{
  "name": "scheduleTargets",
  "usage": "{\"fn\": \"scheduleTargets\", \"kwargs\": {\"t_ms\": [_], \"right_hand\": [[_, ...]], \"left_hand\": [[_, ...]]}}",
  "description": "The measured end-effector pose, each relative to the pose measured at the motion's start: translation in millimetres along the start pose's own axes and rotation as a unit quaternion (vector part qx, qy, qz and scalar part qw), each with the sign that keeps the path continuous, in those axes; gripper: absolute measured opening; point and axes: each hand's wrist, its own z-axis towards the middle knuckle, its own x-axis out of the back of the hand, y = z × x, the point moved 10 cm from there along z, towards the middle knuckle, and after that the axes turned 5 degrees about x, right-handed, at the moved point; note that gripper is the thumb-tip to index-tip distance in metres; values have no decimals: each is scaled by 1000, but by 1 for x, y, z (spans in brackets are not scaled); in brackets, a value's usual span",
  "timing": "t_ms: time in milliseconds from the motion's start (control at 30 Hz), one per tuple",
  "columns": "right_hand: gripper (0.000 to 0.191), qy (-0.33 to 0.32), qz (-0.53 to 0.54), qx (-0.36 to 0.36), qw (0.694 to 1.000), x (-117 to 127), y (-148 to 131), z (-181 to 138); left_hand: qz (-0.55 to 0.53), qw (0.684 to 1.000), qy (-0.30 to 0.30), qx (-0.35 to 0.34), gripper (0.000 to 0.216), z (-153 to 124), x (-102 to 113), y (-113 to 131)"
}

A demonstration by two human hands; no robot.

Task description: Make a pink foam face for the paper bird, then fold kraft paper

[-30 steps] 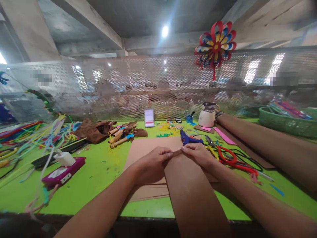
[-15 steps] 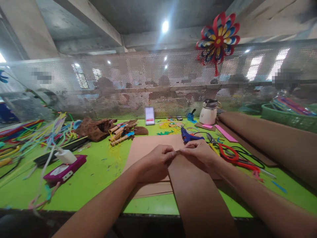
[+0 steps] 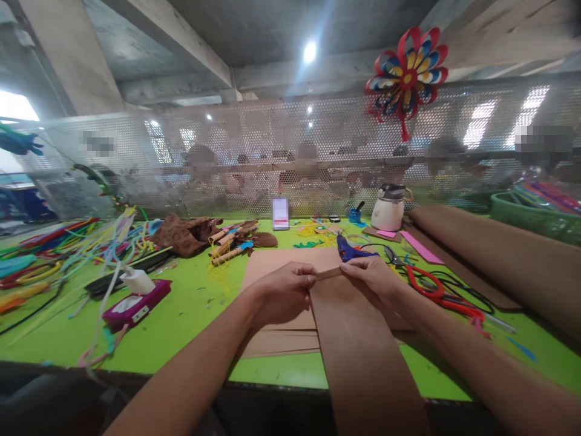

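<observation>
A long strip of brown paper (image 3: 363, 345) hangs from my two hands over the table's front edge, its far end folded into a narrow flap. My left hand (image 3: 288, 290) pinches the left corner of that fold between thumb and fingers. On the right corner, my right hand (image 3: 370, 278) pinches the same fold. Under the hands lie lighter brown paper sheets (image 3: 263, 266), partly covered. Just beyond my right hand rests a blue glue gun (image 3: 351, 249). Red-handled scissors (image 3: 426, 284) lie to the right of it.
A purple power strip (image 3: 136, 306) with a white plug sits on the green table (image 3: 190, 345) at left. Rolled brown paper (image 3: 490, 260) occupies the right side. At the back stand a phone (image 3: 280, 213), a white jug (image 3: 388, 209) and a perforated metal screen (image 3: 254, 133).
My hands have spread slightly apart along the folded end, and the narrow flap now shows between them. The view has shifted a little to the left.
</observation>
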Motion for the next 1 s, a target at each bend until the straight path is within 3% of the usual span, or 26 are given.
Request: {"fn": "scheduleTargets", "kwargs": {"t_ms": [133, 267, 400, 500, 633, 800, 1000], "right_hand": [[35, 33, -73, 36, 996, 2, -10, -1], [30, 54, -106, 62, 991, -6, -19, -8], [30, 33, -37, 21, 999, -12, -10, -10], [37, -2, 0, -1, 1000, -15, -7, -8], [42, 6, -31, 29, 999, -11, -16, -7], [43, -4, 7, 18, 1000, -17, -18, -9], [42, 62, -48, 20, 997, -4, -9, -8]], "left_hand": [[-57, 998, 34, 20, 16, 0, -2, -4], [48, 996, 73, -21, 32, 10, 1, 5], [106, 986, 111, -67, 42, 14, 12, 13], [119, 982, 119, -80, 46, 11, 14, 16], [120, 981, 132, -77, 45, 6, 13, 19], [131, 977, 136, -99, 42, 3, 10, 27], [108, 983, 122, -89, 38, 5, 6, 21]]}}
